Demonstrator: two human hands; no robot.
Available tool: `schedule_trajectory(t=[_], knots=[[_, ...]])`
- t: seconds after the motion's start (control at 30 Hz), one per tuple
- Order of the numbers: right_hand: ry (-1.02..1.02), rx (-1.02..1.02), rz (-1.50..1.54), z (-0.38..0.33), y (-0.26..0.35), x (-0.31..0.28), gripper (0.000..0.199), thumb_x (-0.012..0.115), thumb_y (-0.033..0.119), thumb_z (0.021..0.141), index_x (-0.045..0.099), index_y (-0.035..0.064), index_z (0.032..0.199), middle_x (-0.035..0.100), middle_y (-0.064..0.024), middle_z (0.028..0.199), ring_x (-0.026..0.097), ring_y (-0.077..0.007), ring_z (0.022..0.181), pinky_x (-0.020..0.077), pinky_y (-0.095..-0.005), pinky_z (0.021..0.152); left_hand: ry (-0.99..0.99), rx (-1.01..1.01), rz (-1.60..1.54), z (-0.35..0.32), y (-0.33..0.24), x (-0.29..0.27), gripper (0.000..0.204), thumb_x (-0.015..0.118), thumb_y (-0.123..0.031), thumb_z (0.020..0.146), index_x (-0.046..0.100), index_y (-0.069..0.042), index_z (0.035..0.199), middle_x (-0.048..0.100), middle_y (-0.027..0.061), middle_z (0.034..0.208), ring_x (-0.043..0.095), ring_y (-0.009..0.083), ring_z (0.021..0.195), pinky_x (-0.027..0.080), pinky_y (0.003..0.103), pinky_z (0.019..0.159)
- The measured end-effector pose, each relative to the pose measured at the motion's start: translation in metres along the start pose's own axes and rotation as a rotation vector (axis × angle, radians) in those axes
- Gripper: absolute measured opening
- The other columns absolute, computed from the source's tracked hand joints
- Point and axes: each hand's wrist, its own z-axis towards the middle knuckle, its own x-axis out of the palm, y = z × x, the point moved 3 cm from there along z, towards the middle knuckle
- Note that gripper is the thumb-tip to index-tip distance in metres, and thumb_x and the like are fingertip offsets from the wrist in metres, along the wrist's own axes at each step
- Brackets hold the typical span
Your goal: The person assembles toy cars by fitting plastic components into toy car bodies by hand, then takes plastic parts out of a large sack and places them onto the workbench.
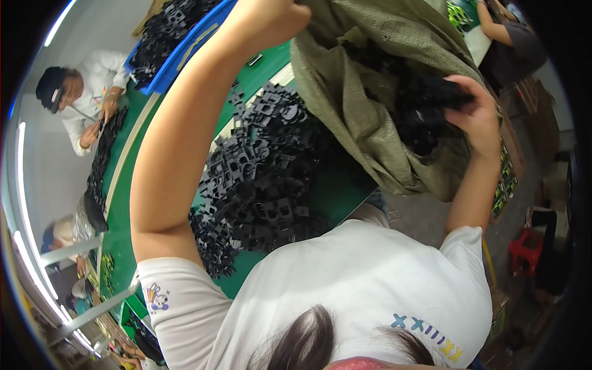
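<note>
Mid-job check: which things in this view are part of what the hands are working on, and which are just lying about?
In hand:
- olive woven sack, gripped by the left hand and the right hand
- heap of black plastic parts on the green table

Lying about:
- blue bin of black parts
- red stool
- co-worker at the table's far end

Both bare arms are raised up and away from the body, each emerging from a short white sleeve. The left arm is stretched nearly straight, and its left hand (271,21) is closed into a fist, gripping tightly at the top. The right arm is bent slightly at the elbow, the forearm held upright; its right hand (478,114) is curled at the wrist, the fingers (459,83) clenched in a firm grasp.
</note>
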Motion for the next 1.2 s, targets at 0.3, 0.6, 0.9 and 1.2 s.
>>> schedule_trajectory(t=[0.3, 0.6, 0.9, 1.2], knots=[[0.685, -0.302, -0.069, 0.04, 0.066, 0.199, 0.037, 0.074, 0.002, 0.068, 0.065, 0.0035, 0.104, 0.064, -0.0112, 0.094, 0.062, -0.0268, 0.088, 0.0502, -0.035, 0.079, 0.129, -0.223, 0.102, 0.0, -0.025, -0.008, 0.06, 0.051, 0.003, 0.073, 0.047, 0.005, 0.133, 0.059, 0.0285, 0.121, 0.057, 0.0349, 0.115, 0.047, 0.037, 0.095], [1.163, -0.07, -0.54, 0.118, 0.076, 0.285, 0.04, 0.073, 0.016, 0.074, 0.064, 0.0082, 0.112, 0.058, -0.0121, 0.119, 0.056, -0.0243, 0.111, 0.0486, -0.0403, 0.088, 0.123, -0.228, 0.223, -0.01, -0.022, -0.02, 0.062, 0.049, 0.009, 0.073, 0.046, 0.006, 0.134, 0.058, 0.03, 0.121, 0.058, 0.0366, 0.113, 0.047, 0.038, 0.094], [0.454, -0.411, -0.882, 0.215, -0.072, 0.447, 0.031, 0.062, 0.011, 0.082, 0.068, 0.0067, 0.112, 0.063, -0.0127, 0.116, 0.065, -0.0283, 0.103, 0.0577, -0.0414, 0.071, 0.045, -0.061, 0.212, -0.007, -0.013, -0.009, 0.059, 0.049, 0.008, 0.074, 0.047, 0.007, 0.132, 0.056, 0.0298, 0.124, 0.053, 0.038, 0.119, 0.043, 0.038, 0.1], [0.548, -0.404, -0.966, 0.199, 0.015, 0.417, 0.038, 0.056, 0.021, 0.091, 0.06, 0.0166, 0.128, 0.056, -0.0016, 0.135, 0.058, -0.0224, 0.119, 0.0536, -0.041, 0.082, 0.068, -0.174, 0.193, -0.012, -0.008, -0.028, 0.059, 0.049, 0.01, 0.075, 0.047, 0.005, 0.133, 0.058, 0.0284, 0.12, 0.057, 0.0361, 0.112, 0.048, 0.037, 0.092]])
